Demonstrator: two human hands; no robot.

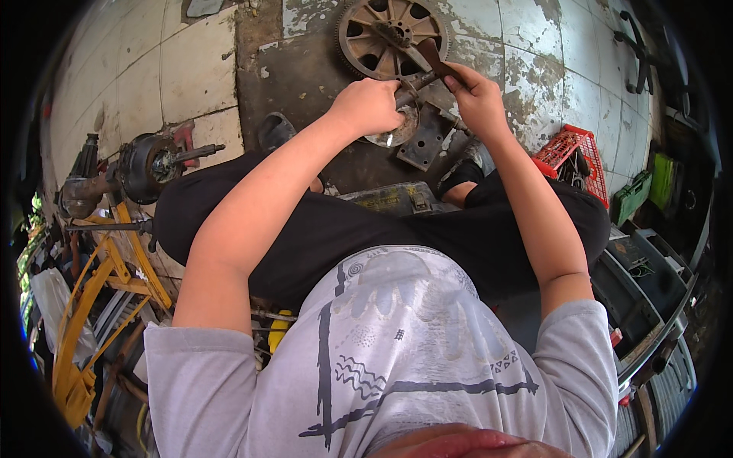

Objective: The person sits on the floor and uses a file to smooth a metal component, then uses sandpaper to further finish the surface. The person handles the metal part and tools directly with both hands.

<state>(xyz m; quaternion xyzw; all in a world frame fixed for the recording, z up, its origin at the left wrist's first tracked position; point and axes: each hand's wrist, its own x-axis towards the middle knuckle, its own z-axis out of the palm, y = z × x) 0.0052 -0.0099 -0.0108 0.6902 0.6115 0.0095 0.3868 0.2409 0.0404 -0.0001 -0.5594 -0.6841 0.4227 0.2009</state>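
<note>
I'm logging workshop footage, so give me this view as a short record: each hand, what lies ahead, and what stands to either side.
Left hand: curled around a metal rod, fingertips partly hidden
Right hand: pinching a dark flat strip
Ahead: toothed wheel beyond the hands
Near the hands: metal block with holes
Left side: yellow frame
Right side: red basket
Between the legs: dark case with a latch
</note>
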